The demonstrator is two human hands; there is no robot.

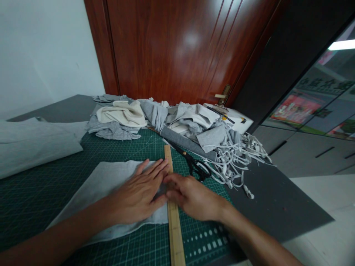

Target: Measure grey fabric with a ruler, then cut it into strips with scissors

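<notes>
My left hand [141, 192] lies flat with its fingers apart on a pale grey piece of cloth [105, 184], its fingertips reaching the edge of a wooden ruler [175, 229]. The ruler runs lengthwise along the cloth's right edge. Across the ruler reaches my right hand [194, 195], its fingers curled together close to the left hand; whatever they hold, if anything, is hidden. A pair of scissors [191, 160] with black handles rests just beyond the right hand. Under all this is a green gridded cutting mat [144, 244].
Folded grey and cream cloths [122, 114] are heaped at the back. Tangled pale fabric strips [233, 162] spill over the right side of the grey table [277, 203]. A larger cloth [36, 144] lies at left. Behind stand a wooden door [172, 48] and a cabinet [299, 147].
</notes>
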